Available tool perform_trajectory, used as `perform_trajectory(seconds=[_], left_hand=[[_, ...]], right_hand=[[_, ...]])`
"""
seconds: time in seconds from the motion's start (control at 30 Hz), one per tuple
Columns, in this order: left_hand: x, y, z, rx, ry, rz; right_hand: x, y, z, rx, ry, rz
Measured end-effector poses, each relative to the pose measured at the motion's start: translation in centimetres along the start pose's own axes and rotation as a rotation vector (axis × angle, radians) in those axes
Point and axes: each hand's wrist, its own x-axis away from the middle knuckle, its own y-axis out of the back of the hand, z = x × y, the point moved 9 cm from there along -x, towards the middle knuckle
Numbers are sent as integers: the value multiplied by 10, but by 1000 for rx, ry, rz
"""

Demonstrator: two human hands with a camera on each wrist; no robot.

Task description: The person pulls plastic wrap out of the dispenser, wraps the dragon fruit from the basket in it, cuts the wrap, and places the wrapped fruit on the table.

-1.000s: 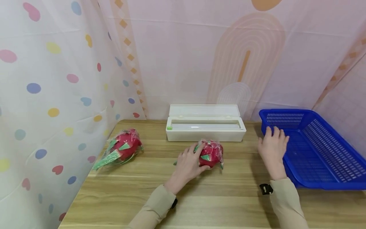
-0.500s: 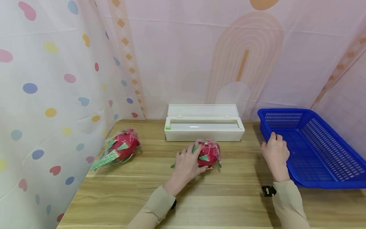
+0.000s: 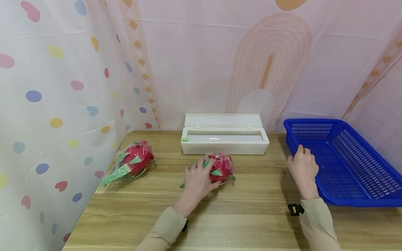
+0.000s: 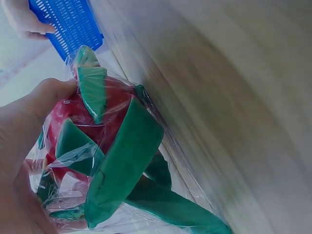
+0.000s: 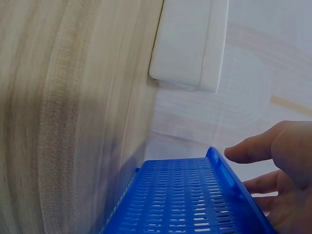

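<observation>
My left hand grips a red dragon fruit with green scales, wrapped in clear film, on the wooden table. In the left wrist view, the thumb lies along one side of the wrapped dragon fruit, and its long green tip points away. Over at the right, my right hand has its fingers hooked over the left rim of a blue plastic basket. The right wrist view has thumb and fingers on either side of that basket's rim.
A second film-wrapped dragon fruit lies on the left of the table. Behind the held one stands a white cling film dispenser with its lid raised. Patterned curtains enclose the back and left side.
My right hand has come down onto the basket's left rim and curled its fingers over it. My left hand has slid slightly left with the dragon fruit.
</observation>
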Motion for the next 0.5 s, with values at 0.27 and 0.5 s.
perform_trajectory(seconds=[0.27,0.5], left_hand=[[2,-2,4,52,5,25],[2,-2,11,247,31,79]], right_hand=[[0,0,-1,-4,-1,8],[0,0,-1,-18,7,-8]])
